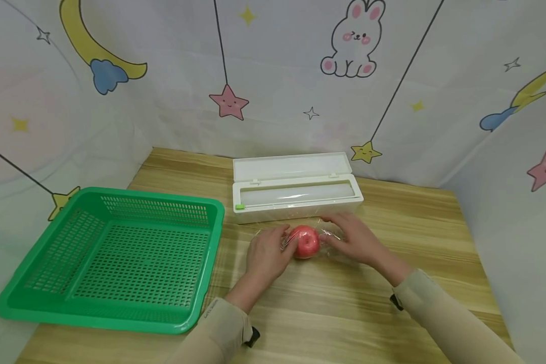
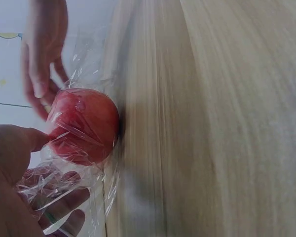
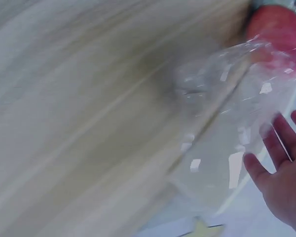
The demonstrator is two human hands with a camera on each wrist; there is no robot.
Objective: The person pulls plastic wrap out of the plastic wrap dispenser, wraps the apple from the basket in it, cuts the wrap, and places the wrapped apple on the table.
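Observation:
A red apple (image 1: 306,242) under clear plastic wrap (image 3: 212,98) sits on the wooden table between the two hands. My left hand (image 1: 268,253) is at the apple's left side. In the left wrist view its thumb tip (image 2: 38,139) touches the wrapped apple, while the other fingers are spread behind crumpled film. On the opposite side, my right hand (image 1: 357,240) is beside loose film; the right wrist view shows its fingers (image 3: 286,136) extended and apart. Behind the apple, a white wrap dispenser box (image 1: 296,211) stands with its lid up, a roll inside.
A large green plastic basket (image 1: 216,242) with perforated sides stands on the left of the wooden table (image 1: 327,323). White cloth (image 1: 277,45) printed with stars, moons and a rabbit rises behind and at both sides.

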